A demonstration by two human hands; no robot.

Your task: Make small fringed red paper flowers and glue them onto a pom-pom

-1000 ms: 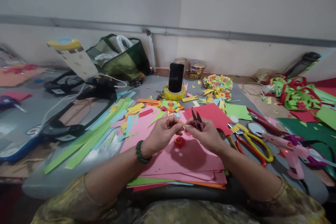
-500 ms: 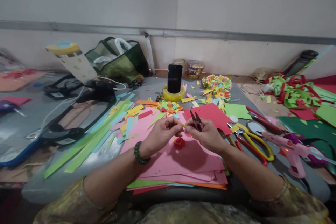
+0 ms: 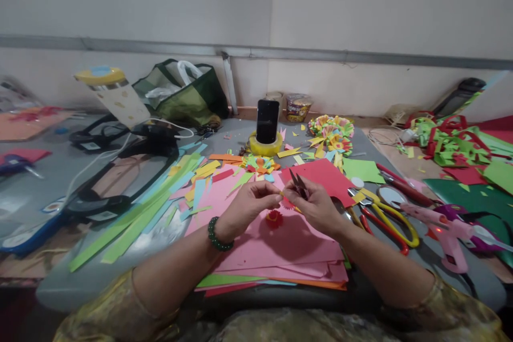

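My left hand (image 3: pixel 256 204), with a green bead bracelet above the wrist, pinches a tiny yellow paper piece (image 3: pixel 281 193) between thumb and fingertips. Right beside it, my right hand (image 3: pixel 315 206) is closed around a pair of dark-bladed scissors (image 3: pixel 298 183), blades pointing up and away. The fingertips of this hand also meet the yellow piece. Below them, a small red paper flower with a yellow centre (image 3: pixel 274 218) lies on a stack of pink paper sheets (image 3: pixel 276 251). Another pinkish-red fringed piece (image 3: pixel 287 203) shows partly between the hands.
Cut paper strips (image 3: pixel 148 208) spread to the left. A phone (image 3: pixel 267 120) stands in a yellow tape roll (image 3: pixel 265 144). To the right lie yellow-and-red pliers (image 3: pixel 385 219) and a pink glue gun (image 3: pixel 447 235). Finished paper flowers (image 3: pixel 332 131) sit farther back.
Both hands stay close together over the pink sheets. The scissors in my right hand have tilted slightly, and the pinkish-red piece behind the fingers shows more. The view has shifted a little.
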